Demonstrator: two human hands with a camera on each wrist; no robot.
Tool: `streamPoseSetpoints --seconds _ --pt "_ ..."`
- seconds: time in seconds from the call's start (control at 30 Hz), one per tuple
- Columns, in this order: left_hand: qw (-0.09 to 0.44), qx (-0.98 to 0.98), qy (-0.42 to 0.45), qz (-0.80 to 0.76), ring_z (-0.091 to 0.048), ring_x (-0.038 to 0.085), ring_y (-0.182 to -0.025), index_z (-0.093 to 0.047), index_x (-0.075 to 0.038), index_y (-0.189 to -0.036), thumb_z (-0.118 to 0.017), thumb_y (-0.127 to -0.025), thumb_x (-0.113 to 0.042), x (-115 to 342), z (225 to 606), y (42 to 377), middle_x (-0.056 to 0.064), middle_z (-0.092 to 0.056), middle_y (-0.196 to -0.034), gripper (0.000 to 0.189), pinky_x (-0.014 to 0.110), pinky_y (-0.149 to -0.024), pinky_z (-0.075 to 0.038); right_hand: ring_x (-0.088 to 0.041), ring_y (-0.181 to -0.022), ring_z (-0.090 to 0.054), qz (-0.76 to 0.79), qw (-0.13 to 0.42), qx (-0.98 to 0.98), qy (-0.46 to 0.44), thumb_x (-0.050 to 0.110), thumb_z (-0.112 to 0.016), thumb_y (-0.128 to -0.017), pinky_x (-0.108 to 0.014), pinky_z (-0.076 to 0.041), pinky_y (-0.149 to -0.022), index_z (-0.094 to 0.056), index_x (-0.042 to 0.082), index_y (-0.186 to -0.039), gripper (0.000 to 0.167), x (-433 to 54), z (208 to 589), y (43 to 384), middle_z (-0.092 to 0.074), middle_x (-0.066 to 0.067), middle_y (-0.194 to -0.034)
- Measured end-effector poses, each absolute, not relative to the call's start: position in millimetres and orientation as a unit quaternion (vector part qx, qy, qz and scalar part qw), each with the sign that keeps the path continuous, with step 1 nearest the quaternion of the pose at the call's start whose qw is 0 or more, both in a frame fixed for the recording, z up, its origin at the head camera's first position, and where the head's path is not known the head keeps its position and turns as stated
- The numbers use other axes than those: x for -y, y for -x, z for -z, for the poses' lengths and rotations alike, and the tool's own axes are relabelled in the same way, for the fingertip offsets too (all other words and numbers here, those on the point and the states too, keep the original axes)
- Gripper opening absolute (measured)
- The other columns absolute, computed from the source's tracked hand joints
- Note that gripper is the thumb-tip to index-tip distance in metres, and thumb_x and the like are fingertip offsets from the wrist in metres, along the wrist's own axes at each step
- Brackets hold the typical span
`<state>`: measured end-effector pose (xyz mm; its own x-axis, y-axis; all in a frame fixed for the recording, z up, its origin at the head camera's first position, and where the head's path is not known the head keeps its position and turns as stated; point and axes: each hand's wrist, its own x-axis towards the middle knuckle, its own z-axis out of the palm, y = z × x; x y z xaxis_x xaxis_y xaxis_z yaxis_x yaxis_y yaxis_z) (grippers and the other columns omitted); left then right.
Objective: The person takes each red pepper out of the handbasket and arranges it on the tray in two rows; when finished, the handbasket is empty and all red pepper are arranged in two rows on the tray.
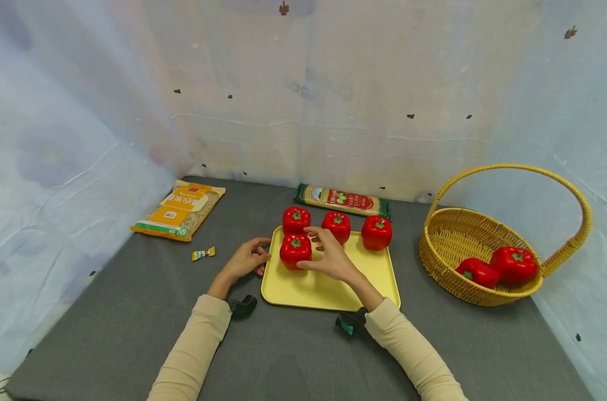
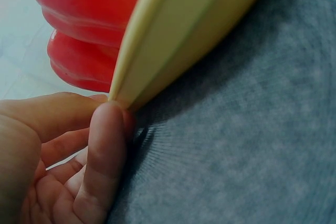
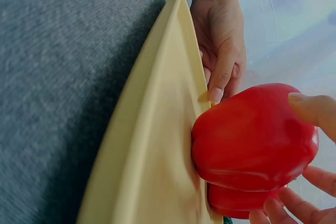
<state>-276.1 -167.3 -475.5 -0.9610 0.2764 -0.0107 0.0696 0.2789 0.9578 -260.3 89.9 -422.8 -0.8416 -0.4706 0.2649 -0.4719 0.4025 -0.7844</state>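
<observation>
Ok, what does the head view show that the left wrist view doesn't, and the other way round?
Only the head view: the wicker basket with two red peppers inside, the orange bag, the small wrapped packet, the long green-ended pack, the right hand and both sleeves.

Only the left wrist view: the outer wall of the yellow tray, with the thumb of the left hand close up at its edge.

Both: the left hand, the yellow tray, the grey table, the pale backdrop and red peppers on the tray, partly seen in the wrist view.
</observation>
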Motion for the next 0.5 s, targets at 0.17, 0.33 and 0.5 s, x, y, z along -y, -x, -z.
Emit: streamPoseSetpoints --seconds 0.17,0.33,0.5 --pt "0.096 -0.793 -0.103 -0.592 -0.057 0.016 -0.053 -0.045 0.001 -0.132 -0.060 -0.089 -0.003 166.2 473.1 274.6 0.013 -0.056 -0.081 0.046 0.030 -0.050 -0.053 -0.033 -0.116 -0.045 -0.473 -0.007 0.834 -0.284 0.023 -0.081 -0.073 -0.049 -0.043 -0.095 -0.040 0.010 -0.138 0.078 -93.6 422.0 259.4 -0.044 -0.017 -0.130" --pt "0.096 -0.794 -0.108 -0.591 -0.058 0.016 -0.053 -0.044 0.002 -0.132 -0.060 -0.089 -0.004 166.5 472.2 274.6 0.013 -0.056 -0.081 0.046 0.030 -0.051 -0.054 -0.036 -0.113 -0.047 -0.472 -0.001 0.830 -0.298 0.023 -0.081 -0.073 -0.051 -0.043 -0.094 -0.040 0.009 -0.137 0.078 -96.2 420.5 259.6 -0.043 -0.021 -0.129" --pt "0.095 -0.793 -0.111 -0.591 -0.058 0.016 -0.053 -0.044 0.003 -0.132 -0.059 -0.089 -0.004 167.2 472.7 274.6 0.014 -0.056 -0.081 0.046 0.030 -0.050 -0.054 -0.034 -0.112 -0.049 -0.459 -0.006 0.834 -0.305 0.020 -0.081 -0.073 -0.049 -0.045 -0.092 -0.040 0.009 -0.138 0.078 -96.3 424.8 261.9 -0.044 -0.016 -0.130"
